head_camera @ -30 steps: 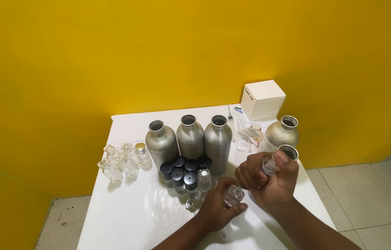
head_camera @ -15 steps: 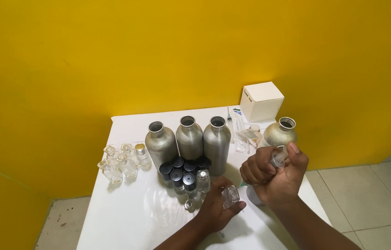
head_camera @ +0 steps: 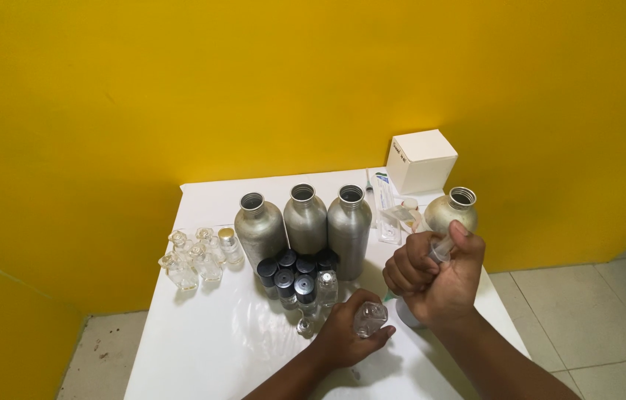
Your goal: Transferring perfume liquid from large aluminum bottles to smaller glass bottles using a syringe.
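My left hand (head_camera: pixel 348 333) grips a small clear glass bottle (head_camera: pixel 369 318), tilted, just above the white table (head_camera: pixel 202 348). My right hand (head_camera: pixel 431 278) is closed around a clear plastic syringe (head_camera: pixel 440 250), thumb on its upper end, its lower end pointing down toward the bottle's mouth. The syringe tip is hidden behind my fingers. An open aluminium bottle (head_camera: pixel 451 211) stands right behind my right hand.
Three open aluminium bottles (head_camera: pixel 305 220) stand in a row mid-table. In front of them sit several small black-capped vials (head_camera: pixel 294 278). Several empty clear glass bottles (head_camera: pixel 194 255) stand at the left edge. A white box (head_camera: pixel 420 159) and syringe packets (head_camera: pixel 387 207) lie at the back right.
My right hand has moved slightly down and left, hiding the aluminium bottle that stood in front of it. My thumb has pressed lower on the syringe. My left hand tilted the glass bottle a little.
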